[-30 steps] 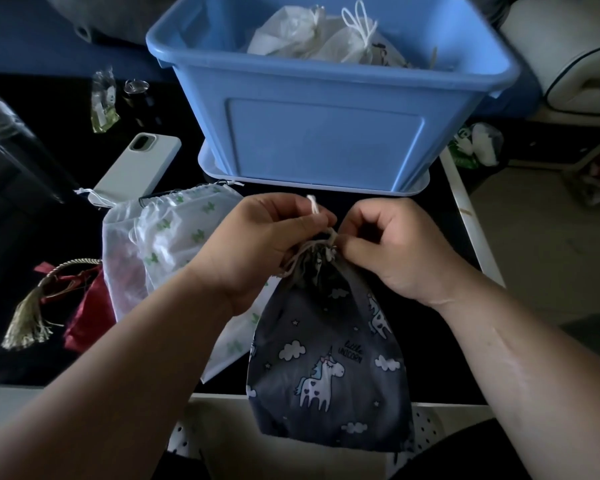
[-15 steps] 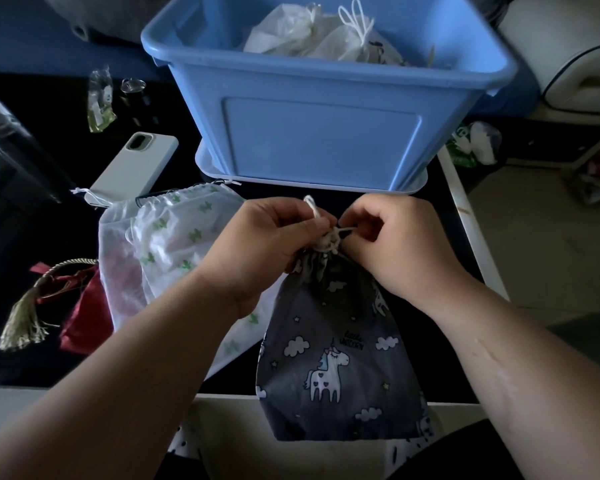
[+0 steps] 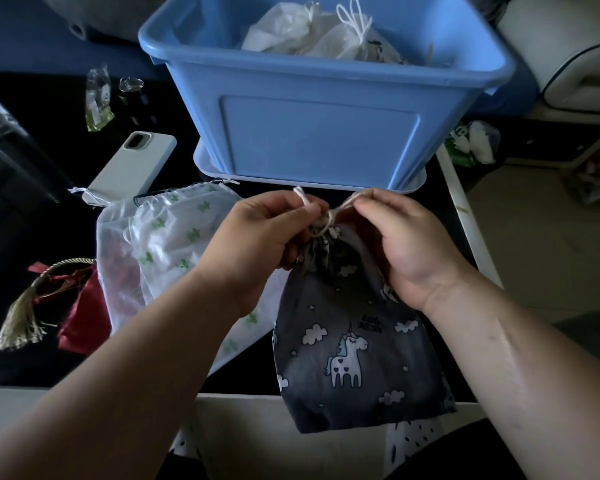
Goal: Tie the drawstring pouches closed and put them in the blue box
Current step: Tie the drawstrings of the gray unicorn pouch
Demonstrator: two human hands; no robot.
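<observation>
Left hand (image 3: 257,237) and right hand (image 3: 402,240) sit wider apart than half a second ago; the knot looks to be cinching. Blue box (image 3: 319,133) stands just behind, white pouches (image 3: 291,32) already inside, so the drop is short. Unicorn pouch (image 3: 357,341) trails below the hands, neck gathered. Each hand pinches one cord (image 3: 328,220) end, fingers curled, wrists angled inward.

Head camera looks down and forward, close above table (image 3: 21,372)
</observation>
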